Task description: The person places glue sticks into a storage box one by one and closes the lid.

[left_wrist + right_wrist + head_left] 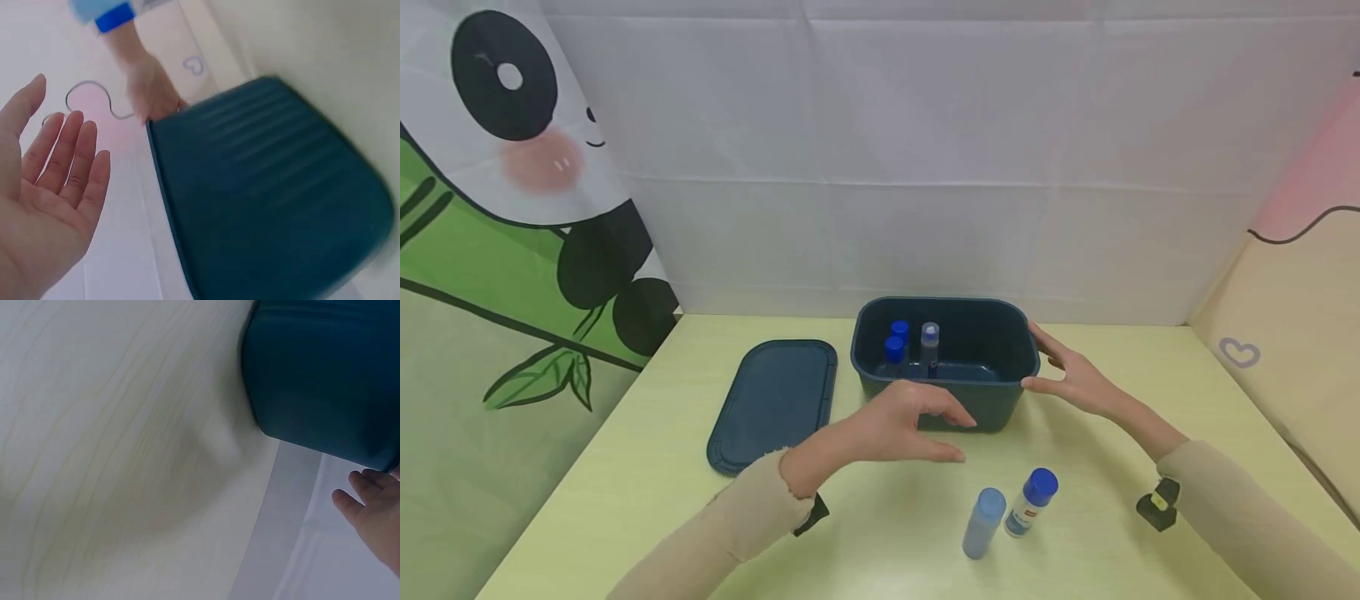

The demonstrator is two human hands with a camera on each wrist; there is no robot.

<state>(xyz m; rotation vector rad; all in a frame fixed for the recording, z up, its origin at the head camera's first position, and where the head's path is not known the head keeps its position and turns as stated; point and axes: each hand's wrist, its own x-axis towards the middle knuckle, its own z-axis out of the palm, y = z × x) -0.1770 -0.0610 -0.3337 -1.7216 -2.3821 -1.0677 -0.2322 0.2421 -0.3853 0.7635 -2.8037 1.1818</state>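
Note:
A dark teal box point(973, 404) stands near the back of the table. Inside its left half are two blue-capped sticks point(894, 350) and a clear-capped one point(929, 335). My right hand point(1078, 382) spans the box's right end, its thumb at the front corner of the rim and its fingers farther back. My left hand point(898, 421) hangs before the box's front wall, holding nothing, with thumb and fingers apart. Nearer to me, a light blue translucent tube point(983, 523) stands beside a white glue stick point(1032, 502) with a blue cap.
Left of the box, a matching dark teal lid point(778, 404) lies flat on the pale wooden table point(1120, 533). A white cloth point(925, 150) hangs right behind the table, and printed cloth point(490, 333) with a cartoon panda borders its left side.

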